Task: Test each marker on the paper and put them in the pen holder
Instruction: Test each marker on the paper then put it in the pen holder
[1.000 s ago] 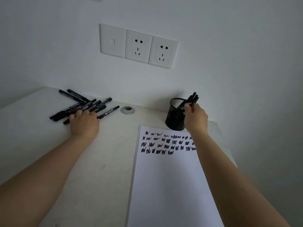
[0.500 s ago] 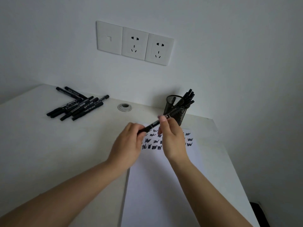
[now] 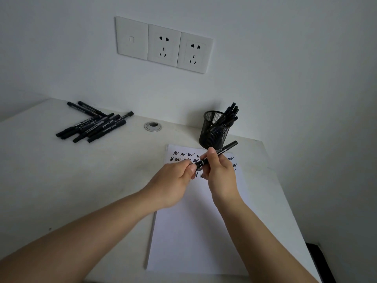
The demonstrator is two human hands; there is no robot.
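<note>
While both hands meet above the upper part of the paper [image 3: 195, 231], one black marker [image 3: 216, 155] spans between them, lifted clear of the sheet. Left hand [image 3: 173, 180] pinches the marker's lower-left end between thumb and curled fingers. Right hand [image 3: 219, 172] grips the barrel just beside it, fingers wrapped round the middle; thumb on top. Marker's free end sticks out past the right hand toward the pen holder [image 3: 214, 131], not touching it.

Long axis runs diagonal: lower-left to upper-right, far end raised, pointing roughly at the holder's base side. Cannot tell whether the cap is on or partly pulled.

Pen holder is black mesh, upright, just beyond the paper's top edge, with several markers leaning to its right rim. Pile of loose markers [image 3: 93, 124] lies well apart on the desk [image 3: 61, 180], far left. Scribble rows [image 3: 183, 157] cover the paper's top, partly hidden by the hands.
</note>
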